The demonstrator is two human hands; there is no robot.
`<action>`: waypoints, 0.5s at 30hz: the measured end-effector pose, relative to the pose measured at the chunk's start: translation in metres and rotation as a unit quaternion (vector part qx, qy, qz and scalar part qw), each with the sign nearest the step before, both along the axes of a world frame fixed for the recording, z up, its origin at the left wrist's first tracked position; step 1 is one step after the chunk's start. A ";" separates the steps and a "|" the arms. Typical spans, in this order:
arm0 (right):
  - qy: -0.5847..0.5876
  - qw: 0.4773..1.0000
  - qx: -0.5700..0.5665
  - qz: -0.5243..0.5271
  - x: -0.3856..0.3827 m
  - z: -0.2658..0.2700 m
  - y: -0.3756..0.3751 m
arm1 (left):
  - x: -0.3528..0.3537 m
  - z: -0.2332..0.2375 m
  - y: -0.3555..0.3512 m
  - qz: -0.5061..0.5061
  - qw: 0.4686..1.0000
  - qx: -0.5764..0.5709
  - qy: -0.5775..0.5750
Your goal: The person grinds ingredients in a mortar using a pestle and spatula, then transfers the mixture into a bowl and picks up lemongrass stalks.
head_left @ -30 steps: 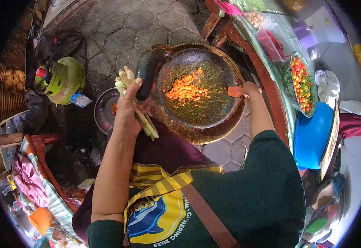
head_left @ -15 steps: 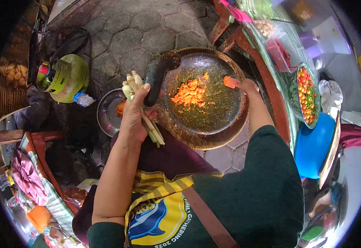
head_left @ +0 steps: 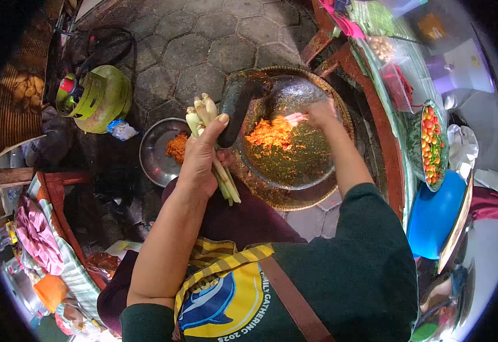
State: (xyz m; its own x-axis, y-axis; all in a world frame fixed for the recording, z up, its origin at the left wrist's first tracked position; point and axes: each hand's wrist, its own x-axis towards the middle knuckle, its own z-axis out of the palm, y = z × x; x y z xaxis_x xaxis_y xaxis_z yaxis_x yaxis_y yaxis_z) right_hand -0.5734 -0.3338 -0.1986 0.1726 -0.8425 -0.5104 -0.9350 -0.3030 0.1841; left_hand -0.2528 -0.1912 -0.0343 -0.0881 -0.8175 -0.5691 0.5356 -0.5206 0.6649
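— Why is the left hand [head_left: 200, 159] so full?
— It's clenched around lemongrass stalks [head_left: 203, 111] and the pestle [head_left: 235, 111], parked at the mortar's [head_left: 294, 165] left rim, clear of the paste [head_left: 272, 134].
— And the right hand [head_left: 320, 114]?
— It grips a scraper [head_left: 296, 118], its edge on the orange paste mid-mortar.

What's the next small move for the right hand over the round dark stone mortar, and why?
Probably draw the small pink scraper in the right hand through the orange paste, gathering it into one heap. Paste lies scattered over the round dark stone mortar, the scraper is at the pile, and the left hand is full: pale lemongrass stalks and dark stone pestle.
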 end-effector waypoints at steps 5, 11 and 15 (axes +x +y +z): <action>0.072 0.981 -0.027 -0.176 -0.065 -0.011 0.031 | 0.003 -0.006 -0.001 0.027 1.000 0.007 0.007; -0.047 0.977 -0.009 -0.206 0.012 -0.083 0.061 | -0.002 -0.003 -0.001 0.045 0.999 0.006 0.001; -0.161 0.984 0.041 -0.068 0.011 -0.186 0.052 | -0.006 0.006 0.002 0.075 0.997 -0.002 0.001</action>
